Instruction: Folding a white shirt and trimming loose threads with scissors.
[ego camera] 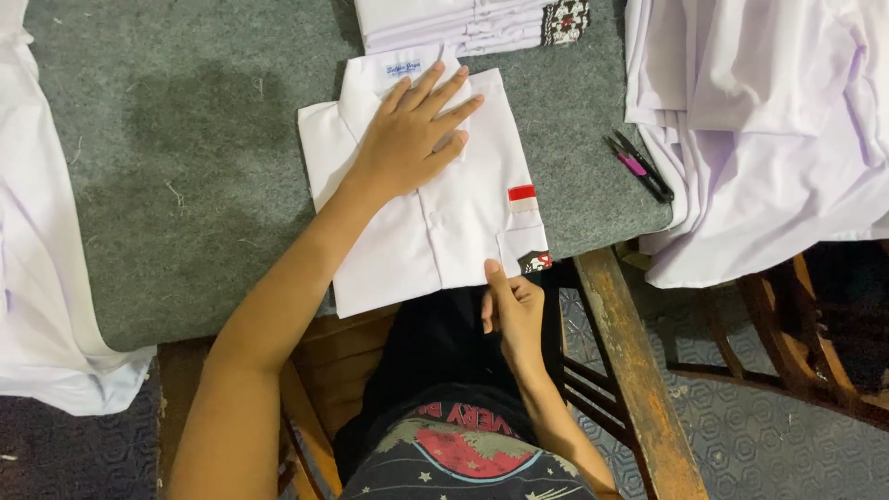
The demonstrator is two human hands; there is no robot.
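- A folded white shirt lies face up on the grey felt-covered worktop, its lower edge hanging just over the near rim, above the person's lap.
- The collar points away from the person; a small red-and-white patch sits above the chest pocket on the shirt's right-hand side, and a dark tag shows at the pocket's lower corner.
- The left hand lies flat on the upper part of the shirt, palm down, fingers spread and stretched toward the collar, gripping nothing.
- The right hand sits at the shirt's near bottom edge, just below the pocket; the thumb touches the hem, the other fingers are loosely curled, and whether it pinches the cloth cannot be told.
- Beyond the collar, touching it, rests a stack of folded white shirts.
- A pair of small black snips with a pink handle lies on the worktop to the right, apart from the shirt.
- Loose white garments are heaped at the far right, and more white cloth drapes over the left edge.
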